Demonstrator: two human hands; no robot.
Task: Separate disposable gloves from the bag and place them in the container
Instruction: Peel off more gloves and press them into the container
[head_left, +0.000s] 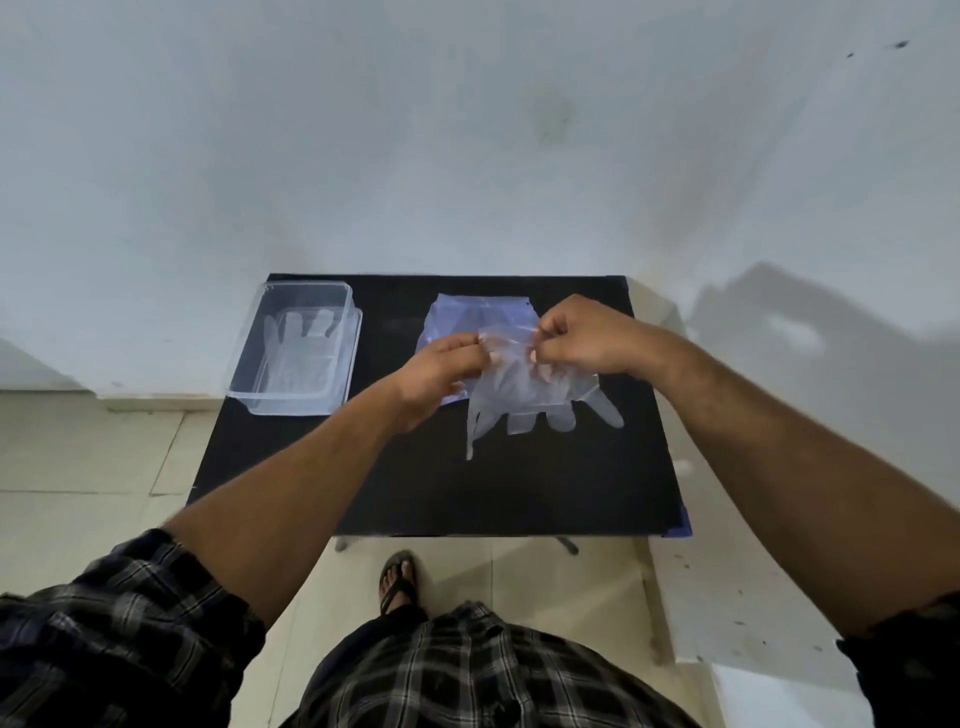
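Observation:
A clear thin disposable glove (524, 400) hangs above the black table (519, 493), cuff up and fingers dangling down. My left hand (441, 371) pinches the left side of its cuff. My right hand (576, 338) pinches the right side. Behind the glove, a bluish clear bag (457, 317) lies flat on the table toward the far edge. At the table's far left corner stands a clear plastic container (244, 387) with a glove (298, 353) lying flat inside, fingers pointing away from me.
The table stands against a pale wall. Tiled floor shows on the left and below the near edge. My foot in a sandal (397, 577) is under the near edge. A white ledge (727, 597) runs along the right.

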